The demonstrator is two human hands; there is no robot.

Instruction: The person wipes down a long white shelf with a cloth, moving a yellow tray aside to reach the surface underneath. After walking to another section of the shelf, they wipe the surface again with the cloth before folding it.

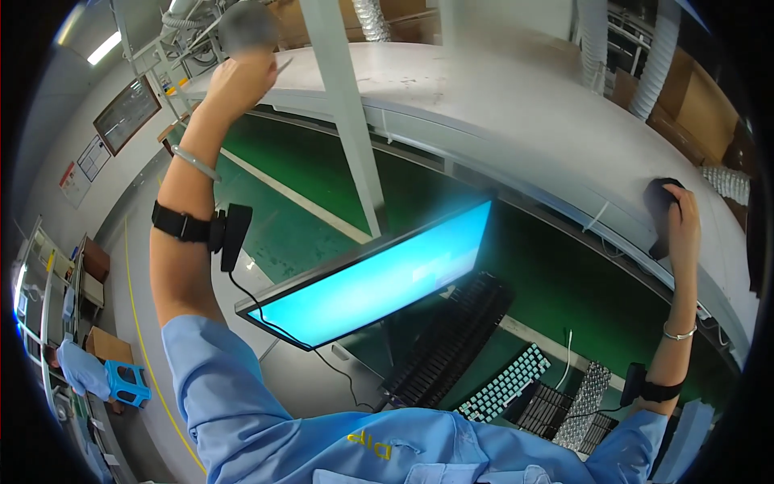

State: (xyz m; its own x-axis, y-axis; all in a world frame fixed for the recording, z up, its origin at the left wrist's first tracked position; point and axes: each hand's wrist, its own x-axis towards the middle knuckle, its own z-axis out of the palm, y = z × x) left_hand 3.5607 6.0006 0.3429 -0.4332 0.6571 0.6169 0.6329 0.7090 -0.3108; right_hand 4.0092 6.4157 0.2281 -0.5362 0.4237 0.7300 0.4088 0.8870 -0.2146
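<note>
My left hand [242, 83] is raised at the upper left, its fingers curled closed. A thin pointed tip [284, 66] sticks out beside the fingers; what it belongs to is hidden. Just above the knuckles is a blurred, round grey shape [246, 28] that I cannot make out. At the far right, my right hand [684, 222] has its fingers bent over a dark rounded object [661, 192] on the long white work surface [516, 113]. The exact kind of that object does not show.
A lit monitor [379, 278] with a cyan screen stands tilted in front of me. Several keyboards, one with turquoise keys [506, 382], lie near my chest. A grey post [343, 113] rises between my arms. Another person [81, 369] is beside a blue stool [127, 384] at left.
</note>
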